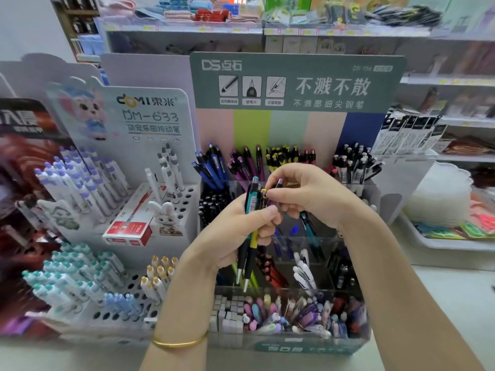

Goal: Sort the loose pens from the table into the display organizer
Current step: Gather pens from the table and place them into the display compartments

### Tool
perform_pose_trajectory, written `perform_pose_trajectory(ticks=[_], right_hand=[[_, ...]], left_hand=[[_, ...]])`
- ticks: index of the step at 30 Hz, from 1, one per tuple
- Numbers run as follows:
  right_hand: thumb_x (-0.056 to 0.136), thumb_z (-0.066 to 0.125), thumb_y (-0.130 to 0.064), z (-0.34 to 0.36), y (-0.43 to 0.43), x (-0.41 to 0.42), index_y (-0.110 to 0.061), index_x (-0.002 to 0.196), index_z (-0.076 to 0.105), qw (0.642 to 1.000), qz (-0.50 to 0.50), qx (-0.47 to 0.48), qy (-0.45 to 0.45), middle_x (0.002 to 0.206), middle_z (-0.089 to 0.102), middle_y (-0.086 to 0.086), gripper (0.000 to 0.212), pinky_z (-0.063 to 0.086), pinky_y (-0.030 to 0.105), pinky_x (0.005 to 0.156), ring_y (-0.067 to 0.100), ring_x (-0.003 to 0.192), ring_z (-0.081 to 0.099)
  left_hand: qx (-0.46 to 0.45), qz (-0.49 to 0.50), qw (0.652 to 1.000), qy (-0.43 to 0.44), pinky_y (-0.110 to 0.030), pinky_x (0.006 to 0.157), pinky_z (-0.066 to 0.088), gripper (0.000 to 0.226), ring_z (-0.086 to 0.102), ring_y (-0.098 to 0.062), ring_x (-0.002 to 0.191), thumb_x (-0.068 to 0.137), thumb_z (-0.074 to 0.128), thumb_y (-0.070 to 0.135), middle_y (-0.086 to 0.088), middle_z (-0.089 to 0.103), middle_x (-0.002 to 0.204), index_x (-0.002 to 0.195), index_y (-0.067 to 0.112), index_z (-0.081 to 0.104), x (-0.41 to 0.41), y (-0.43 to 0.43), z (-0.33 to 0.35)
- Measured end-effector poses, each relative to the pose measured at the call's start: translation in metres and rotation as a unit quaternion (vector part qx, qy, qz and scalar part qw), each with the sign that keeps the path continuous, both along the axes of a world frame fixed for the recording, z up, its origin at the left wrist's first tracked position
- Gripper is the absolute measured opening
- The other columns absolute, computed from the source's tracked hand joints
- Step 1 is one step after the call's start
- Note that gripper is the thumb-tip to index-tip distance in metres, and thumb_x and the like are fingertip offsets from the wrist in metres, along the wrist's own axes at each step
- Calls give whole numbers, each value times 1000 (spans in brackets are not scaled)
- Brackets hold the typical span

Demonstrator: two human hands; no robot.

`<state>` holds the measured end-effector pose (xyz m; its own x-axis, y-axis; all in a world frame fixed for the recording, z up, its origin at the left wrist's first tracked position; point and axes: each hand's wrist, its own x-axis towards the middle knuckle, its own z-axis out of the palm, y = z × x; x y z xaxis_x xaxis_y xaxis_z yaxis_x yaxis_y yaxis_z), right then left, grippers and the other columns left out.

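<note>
Clutching light, stiff, probably slippery pens (251, 206) mid-barrel in my left hand (235, 231); right hand (308, 194) pinches one's top.

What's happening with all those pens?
A person is sorting pens at a shop display. The left hand grips a small bunch of pens, tips down, above the clear display organizer. The right hand pinches a purple-topped pen at the top of that bunch. The organizer's compartments already hold many pens, mostly grouped by colour.
</note>
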<state>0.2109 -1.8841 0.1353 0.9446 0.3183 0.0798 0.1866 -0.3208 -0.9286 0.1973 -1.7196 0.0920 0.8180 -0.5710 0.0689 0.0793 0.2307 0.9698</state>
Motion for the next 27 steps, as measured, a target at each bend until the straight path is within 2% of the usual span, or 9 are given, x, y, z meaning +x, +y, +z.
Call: perform_pose_trajectory(ticks=[3,9,13,16,18,20,21,24,27], right_hand=[[91,60,-3,-2,1,3,-10,89,64,999,8,27,20,58,55,3,8,40,21,43,11,48,50],[86,68,-10,-1,-1,7,-6,85,65,997,59,21,40,58,53,9,5,33,22,43,18,50,45],[88,60,0,7,-11,14,-4,82,62,995,34,92,37,61,53,7,8,37,19,44,14,51,46],[91,54,2,14,-15,15,0,93,57,987,18,153,47,71,51,12,4,40,19,46,13,55,47],[91,58,-9,11,-9,13,4,109,53,982,-27,179,58,81,55,12,23,45,20,47,13,56,51],[81,68,-32,4,0,9,1,119,49,985,-97,138,35,86,59,11,54,46,21,46,9,53,54],[77,71,-38,0,5,6,-3,117,51,987,-125,102,10,85,61,10,57,44,20,44,6,50,53],[82,73,-30,-5,15,2,-13,96,58,981,-171,32,-89,81,66,9,27,38,14,44,7,53,55],[89,66,-16,0,14,6,-11,93,57,986,-140,44,-73,75,65,10,11,36,19,42,7,51,54]], left_hand=[[-14,-11,1000,5,-18,48,37,14,42,-8,54,85,55,9,-2,55,75,98,5,52,0,1,2],[-17,-30,999,-3,-20,49,37,21,42,-9,55,89,54,10,-3,57,79,109,5,51,2,3,3],[-38,-47,997,41,-21,50,42,26,51,-12,61,92,52,16,-7,63,89,115,4,53,2,10,1],[-31,-32,998,49,-16,42,36,29,43,-7,54,91,52,16,-3,61,85,117,2,50,2,13,0],[1,18,1000,22,-16,42,32,27,39,-7,53,91,54,14,-1,56,81,116,3,51,2,9,2],[49,75,996,-6,-19,44,29,20,39,-8,55,97,56,9,-2,50,78,116,6,50,2,4,6],[72,94,993,-17,-20,45,28,17,38,-9,56,98,55,8,-2,47,76,113,11,50,2,2,7],[111,117,986,-40,-24,48,26,20,38,-9,57,98,54,10,2,43,70,111,24,49,2,-5,10],[96,114,988,-30,-22,48,29,22,39,-9,58,98,54,12,4,46,71,115,25,49,2,-9,11]])
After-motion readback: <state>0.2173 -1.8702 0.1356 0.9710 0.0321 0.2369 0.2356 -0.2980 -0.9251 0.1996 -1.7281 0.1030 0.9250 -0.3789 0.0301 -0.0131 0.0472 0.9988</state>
